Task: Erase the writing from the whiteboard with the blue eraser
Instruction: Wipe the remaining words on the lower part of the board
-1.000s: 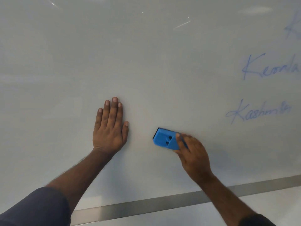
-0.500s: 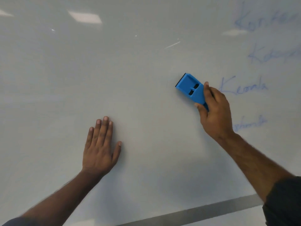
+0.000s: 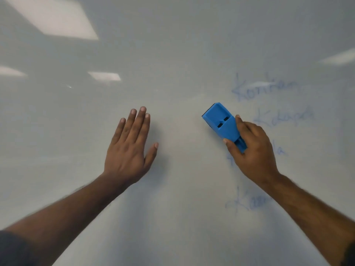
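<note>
The whiteboard (image 3: pixel 172 54) fills the view. My right hand (image 3: pixel 253 152) grips the blue eraser (image 3: pixel 221 121), which is pressed flat on the board and points up and left. Blurred blue handwriting lies on the right: a top word (image 3: pixel 265 89), a second word (image 3: pixel 284 117) just right of the eraser, a third word mostly hidden behind my right hand, and a fourth word (image 3: pixel 247 202) below my wrist. My left hand (image 3: pixel 128 148) rests flat on the board, fingers spread, left of the eraser.
Ceiling lights reflect off the board at the upper left (image 3: pixel 55 18) and the right edge (image 3: pixel 340 57). The left half of the board carries no writing. My dark sleeve (image 3: pixel 13 248) shows at the bottom left corner.
The view has tilted up, so the board's lower frame has left the picture. My right hand has carried the eraser up from the bottom to beside the written words. My left hand stays flat.
</note>
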`<state>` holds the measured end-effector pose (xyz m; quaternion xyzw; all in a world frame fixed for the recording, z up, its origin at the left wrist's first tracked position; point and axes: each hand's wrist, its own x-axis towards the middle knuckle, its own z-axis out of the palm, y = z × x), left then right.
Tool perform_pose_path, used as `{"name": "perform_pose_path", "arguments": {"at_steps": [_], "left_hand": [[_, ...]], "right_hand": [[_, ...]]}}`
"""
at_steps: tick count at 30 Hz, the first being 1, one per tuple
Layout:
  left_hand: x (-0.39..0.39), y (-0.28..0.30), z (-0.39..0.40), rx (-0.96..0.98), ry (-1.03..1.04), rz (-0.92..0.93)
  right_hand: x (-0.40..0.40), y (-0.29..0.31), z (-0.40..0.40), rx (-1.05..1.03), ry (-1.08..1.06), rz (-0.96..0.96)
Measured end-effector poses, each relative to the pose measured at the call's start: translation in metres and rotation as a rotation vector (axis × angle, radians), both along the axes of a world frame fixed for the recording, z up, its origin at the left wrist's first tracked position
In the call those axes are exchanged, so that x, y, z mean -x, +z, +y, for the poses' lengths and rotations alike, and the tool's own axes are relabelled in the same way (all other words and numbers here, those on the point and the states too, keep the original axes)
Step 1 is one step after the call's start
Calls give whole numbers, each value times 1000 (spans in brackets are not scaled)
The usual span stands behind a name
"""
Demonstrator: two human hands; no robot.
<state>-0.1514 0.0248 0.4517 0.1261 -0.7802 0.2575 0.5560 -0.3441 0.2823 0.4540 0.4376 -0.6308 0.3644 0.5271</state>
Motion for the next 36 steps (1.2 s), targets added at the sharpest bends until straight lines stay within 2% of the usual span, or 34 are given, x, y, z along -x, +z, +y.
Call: {"name": "perform_pose_path", "arguments": {"at_steps": [7,18,26,36], "left_hand": [[44,67,57,51,-25,24],[94,116,86,83,2,-6],[137,129,82,68,-84,8],[149,126,75,91,-16,-14]], "right_hand": [[14,35,20,131,85,-96],[23,77,-11,185,161,-127],[42,75,-23,165,76,-82],[72,147,-21,310,59,-53]]}}
